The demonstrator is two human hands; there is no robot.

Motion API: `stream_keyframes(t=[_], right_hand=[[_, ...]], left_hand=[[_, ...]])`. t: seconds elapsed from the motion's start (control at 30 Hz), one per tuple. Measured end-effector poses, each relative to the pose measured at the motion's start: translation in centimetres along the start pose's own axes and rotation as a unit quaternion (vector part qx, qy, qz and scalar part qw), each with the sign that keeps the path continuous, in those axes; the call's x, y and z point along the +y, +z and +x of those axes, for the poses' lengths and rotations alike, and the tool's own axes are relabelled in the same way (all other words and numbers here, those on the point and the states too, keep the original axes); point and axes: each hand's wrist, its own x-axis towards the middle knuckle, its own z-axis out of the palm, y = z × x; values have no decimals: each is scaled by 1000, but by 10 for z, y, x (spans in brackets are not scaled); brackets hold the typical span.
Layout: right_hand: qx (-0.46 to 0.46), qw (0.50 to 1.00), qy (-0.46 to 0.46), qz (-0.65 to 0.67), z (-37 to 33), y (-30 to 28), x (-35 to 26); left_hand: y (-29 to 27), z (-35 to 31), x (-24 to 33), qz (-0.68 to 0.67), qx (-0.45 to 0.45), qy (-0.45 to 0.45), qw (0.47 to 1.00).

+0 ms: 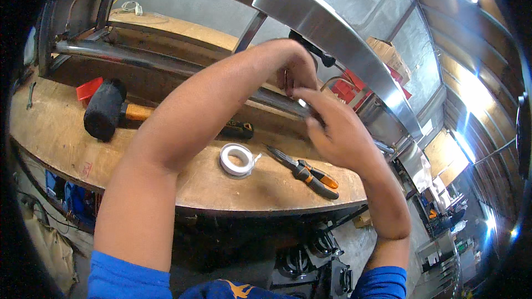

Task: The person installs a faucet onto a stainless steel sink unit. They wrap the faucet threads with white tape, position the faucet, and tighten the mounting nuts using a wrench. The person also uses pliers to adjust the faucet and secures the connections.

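My left hand (302, 69) bends sharply at the wrist beneath the stainless steel edge, its fingers mostly hidden behind the wrist. Close to it, my right hand (339, 130) has its fingers curled toward the left fingertips, around a small shiny piece too blurred to name. Both hands meet in front of a metal pipe (277, 101) of the frame. Below them on the wooden board lie a white roll of tape (226, 160) with a loose end and pliers (302, 173) with black and orange handles. A black rubber mallet (104, 112) lies partly behind my left forearm.
The stainless steel edge (310, 14) runs overhead across the view. A red object (88, 89) sits behind the mallet head, and a small wrench (31, 95) lies at the far left. Black burner parts (296, 263) stand below the board. A cardboard box (388, 58) is at the back right.
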Motion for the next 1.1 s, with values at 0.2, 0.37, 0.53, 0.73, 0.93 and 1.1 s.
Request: stream_keyframes(t=[0.2, 0.37, 0.53, 0.73, 0.93, 1.1], right_hand=[[34, 999, 10, 21, 17, 29, 7], [53, 980, 189, 42, -18, 14, 85], [3, 963, 270, -6, -26, 30, 180], [-2, 865, 298, 404, 19, 52, 207], [-102, 838, 220, 490, 73, 69, 196], [-183, 841, 79, 503, 102, 84, 186]], left_hand=[[-6, -6, 12, 215, 104, 7, 971], [6, -23, 27, 296, 174, -31, 939], [12, -25, 16, 360, 249, -42, 898], [14, -5, -37, 304, 412, 6, 859], [19, 8, -56, 365, 480, -17, 797], [16, 9, -55, 352, 491, -82, 793]])
